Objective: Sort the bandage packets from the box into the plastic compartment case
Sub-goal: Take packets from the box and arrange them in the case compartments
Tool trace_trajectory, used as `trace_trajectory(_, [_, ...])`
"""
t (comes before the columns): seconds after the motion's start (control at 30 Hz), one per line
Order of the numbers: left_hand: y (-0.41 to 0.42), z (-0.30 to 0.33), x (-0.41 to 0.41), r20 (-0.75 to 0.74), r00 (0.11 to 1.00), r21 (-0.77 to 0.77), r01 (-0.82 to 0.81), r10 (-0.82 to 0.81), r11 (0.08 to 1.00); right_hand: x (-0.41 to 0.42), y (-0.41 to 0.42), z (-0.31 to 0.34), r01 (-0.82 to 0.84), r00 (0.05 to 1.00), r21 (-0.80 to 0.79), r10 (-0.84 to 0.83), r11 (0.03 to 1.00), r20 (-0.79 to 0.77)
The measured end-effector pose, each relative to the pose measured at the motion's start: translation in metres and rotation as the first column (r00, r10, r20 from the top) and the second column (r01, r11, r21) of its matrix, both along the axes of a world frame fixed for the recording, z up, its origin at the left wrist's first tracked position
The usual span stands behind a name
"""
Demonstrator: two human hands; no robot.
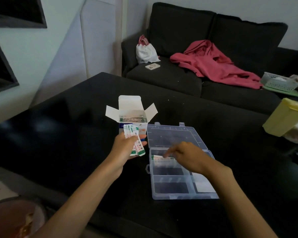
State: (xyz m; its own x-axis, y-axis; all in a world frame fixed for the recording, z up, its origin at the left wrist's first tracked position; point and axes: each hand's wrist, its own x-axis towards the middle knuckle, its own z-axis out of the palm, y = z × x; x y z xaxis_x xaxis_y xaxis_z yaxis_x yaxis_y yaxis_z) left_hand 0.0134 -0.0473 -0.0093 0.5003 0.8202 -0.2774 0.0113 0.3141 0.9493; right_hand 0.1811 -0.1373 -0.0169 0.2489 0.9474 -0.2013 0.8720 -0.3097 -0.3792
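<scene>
Left of centre, the left hand (127, 146) grips a small fan of bandage packets (135, 143), held just in front of the open cardboard box (132, 115); their long axes run from the box down toward the person. The box stands upright on the dark table (67, 126) with its flaps spread, and more packets show edge-on inside it.

Immediately to the right lies the plastic compartment case (179, 170), its clear lid (174, 136) folded back flat toward the sofa (213, 54). A few packets (159, 158) already lie in the far-left compartment, long axes running left to right across the case. The nearer left compartments appear unfilled.

Over that far compartment is the right hand (187, 155), fingers extended and loosely spread, its fingertips (167, 154) on or just above the laid packets; motion blur prevents telling whether it pinches one.

The relation governing the next transfer, as judged here: the held fan sits to the left of the case and near it, so the right hand, already over the compartments, is the nearer to receive and place. Each packet would need turning crosswise to match those laid.
</scene>
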Motion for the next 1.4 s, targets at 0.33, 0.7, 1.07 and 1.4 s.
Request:
trace_trajectory(0.33, [0.000, -0.003, -0.003, 0.399, 0.917, -0.427, 0.186, 0.000, 0.885, -0.018, -0.002, -0.012, -0.001, 0.997, -0.047, -0.002, 0.999, -0.081])
trace_trajectory(0.7, [-0.020, -0.014, 0.016, 0.237, 0.970, -0.158, 0.100, -0.061, 0.982, -0.021, 0.001, 0.018, 0.480, 0.687, 0.210, -0.217, 0.852, -0.693])
trace_trajectory(1.07, [-0.024, -0.016, 0.031, 0.280, 0.957, -0.290, 0.164, -0.081, 0.943, -0.023, 0.003, -0.001, 0.595, 0.754, 0.326, -0.368, 0.735, -0.545])
trace_trajectory(1.4, [-0.021, -0.024, 0.030, 0.166, 0.985, -0.132, -0.019, 0.041, 0.991, -0.026, 0.001, 0.002, 0.577, 0.505, 0.096, -0.262, 0.811, -0.822])
